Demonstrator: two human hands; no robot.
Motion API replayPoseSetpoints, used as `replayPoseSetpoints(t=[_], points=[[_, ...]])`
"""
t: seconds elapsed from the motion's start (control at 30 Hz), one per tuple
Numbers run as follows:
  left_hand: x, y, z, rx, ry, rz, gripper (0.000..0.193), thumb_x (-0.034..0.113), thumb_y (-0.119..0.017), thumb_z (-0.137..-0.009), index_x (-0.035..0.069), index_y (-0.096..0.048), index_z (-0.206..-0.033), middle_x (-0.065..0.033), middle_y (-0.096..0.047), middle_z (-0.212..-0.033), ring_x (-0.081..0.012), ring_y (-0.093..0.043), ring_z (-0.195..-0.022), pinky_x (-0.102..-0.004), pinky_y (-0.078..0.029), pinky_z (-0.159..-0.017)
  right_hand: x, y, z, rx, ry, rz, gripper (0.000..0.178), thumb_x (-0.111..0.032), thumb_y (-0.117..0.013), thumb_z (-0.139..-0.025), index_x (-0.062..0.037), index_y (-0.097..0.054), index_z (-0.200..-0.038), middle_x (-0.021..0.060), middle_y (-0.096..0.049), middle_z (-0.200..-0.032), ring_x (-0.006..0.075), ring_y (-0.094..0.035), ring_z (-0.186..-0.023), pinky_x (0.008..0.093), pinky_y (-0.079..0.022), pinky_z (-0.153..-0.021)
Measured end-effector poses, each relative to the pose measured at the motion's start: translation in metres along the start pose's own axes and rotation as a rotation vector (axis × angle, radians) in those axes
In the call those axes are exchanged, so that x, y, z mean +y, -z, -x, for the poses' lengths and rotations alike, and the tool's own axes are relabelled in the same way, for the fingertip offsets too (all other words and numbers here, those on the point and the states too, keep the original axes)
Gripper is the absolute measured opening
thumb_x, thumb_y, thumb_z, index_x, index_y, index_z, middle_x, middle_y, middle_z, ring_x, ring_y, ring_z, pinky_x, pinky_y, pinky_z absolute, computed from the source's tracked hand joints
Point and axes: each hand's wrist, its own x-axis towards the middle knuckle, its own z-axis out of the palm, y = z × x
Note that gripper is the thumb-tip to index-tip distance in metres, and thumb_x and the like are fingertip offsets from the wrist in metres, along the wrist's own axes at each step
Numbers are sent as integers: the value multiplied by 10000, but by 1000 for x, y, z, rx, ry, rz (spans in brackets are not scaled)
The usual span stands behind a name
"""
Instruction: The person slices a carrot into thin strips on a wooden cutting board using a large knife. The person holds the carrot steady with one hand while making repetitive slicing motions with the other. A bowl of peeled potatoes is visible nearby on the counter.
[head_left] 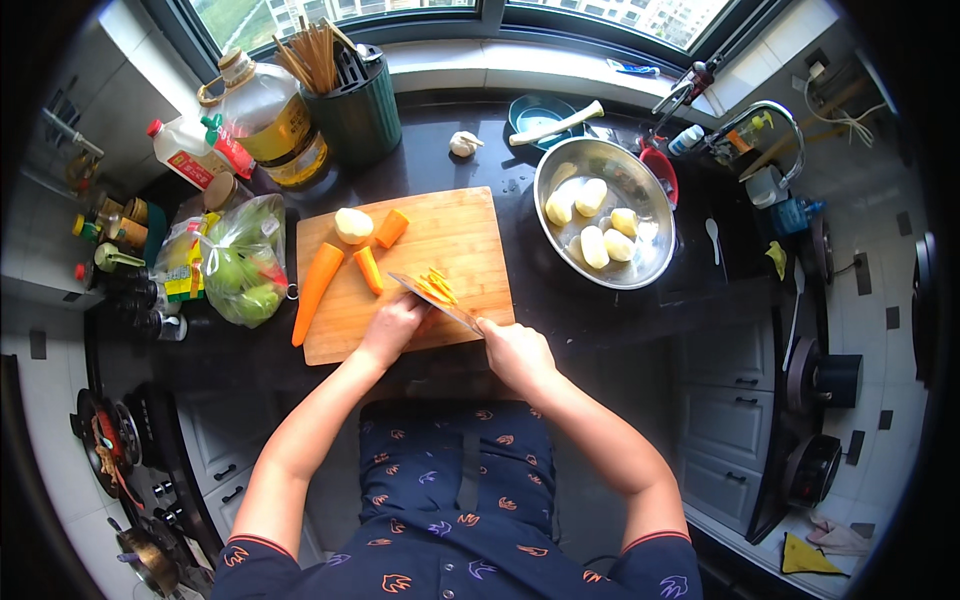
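My right hand (518,352) was closed around the handle of the knife (462,317), fingers wrapped tight, and the blade ran from my fist toward ten o'clock. My left hand (396,322) lay close against the near side of the blade, fingers bent; I could not tell whether they pinched anything, since the back of the hand hid the tips. On the far side of the blade, thin carrot strips (437,285) lay in a loose heap beside the steel.

All this was on the board (470,230). Taking its middle as the clock's centre, my left hand was at six and my right at four, just off the edge. The short carrot piece (368,270) was at nine, with the long carrot (318,292) farther out the same way, along the board's left edge. The carrot chunk (392,228) sat at twelve, and next to it, between ten and eleven, a peeled potato (353,225).

Beyond the board, between two and three, stood the steel bowl (650,255) with more peeled potatoes (592,197) inside. The garlic (464,144) was at one o'clock, the knife block (360,115) between eleven and twelve, the oil jug (262,115) between ten and eleven, and a bag of greens (245,262) at nine.
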Motion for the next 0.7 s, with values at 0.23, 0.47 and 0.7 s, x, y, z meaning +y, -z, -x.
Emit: replayPoseSetpoints(t=[0.23,0.47,0.7], points=[[2,2,1,-4,-7,5,108,153,-714,-832,104,-711,-928,-78,-665,-903,-246,-674,-907,-349,-596,-731,-3,-2,4,-57,-41,19,125,-83,-550,-904,-45,-601,-1011,206,-694,-723,392,-714,-682,498,-579,-619],[0,8,-1,-134,44,30,441,20,-767,-595,60,-684,-1027,-135,-657,-1028,-331,-667,-1003,-391,-594,-813,4,-20,-7,27,-20,-3,131,-86,-554,-897,-68,-597,-1019,196,-686,-700,379,-711,-664,488,-576,-605],[2,8,-5,0,5,75,131,164,-739,-848,62,-688,-912,-119,-652,-862,-299,-671,-859,-387,-583,-715,4,7,3,-5,1,-45,128,-98,-555,-901,-69,-600,-1017,191,-675,-680,384,-705,-653,488,-568,-590]])
